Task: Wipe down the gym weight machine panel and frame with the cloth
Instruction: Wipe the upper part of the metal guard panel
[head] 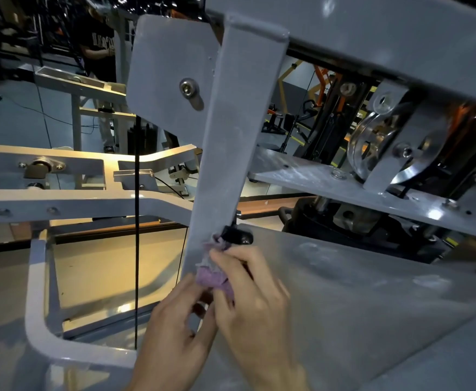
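A small purple cloth point(213, 277) is bunched against the lower end of a grey upright frame bar point(231, 142) of the weight machine. My right hand point(255, 300) grips the cloth from the right, fingers curled over it and pressing it to the bar. My left hand point(174, 331) pinches the cloth's lower edge from the left with thumb and fingers. A wide grey panel point(358, 300), dusty with pale smears, lies to the right of the hands. A black clip point(235, 235) sits just above the cloth.
A steel pulley wheel point(380, 148) and its bracket sit at upper right under a grey top beam point(372, 38). A black cable point(136, 221) hangs vertically left of the bar. White frame rails point(62, 201) lie on the left. A person point(98, 43) stands far back left.
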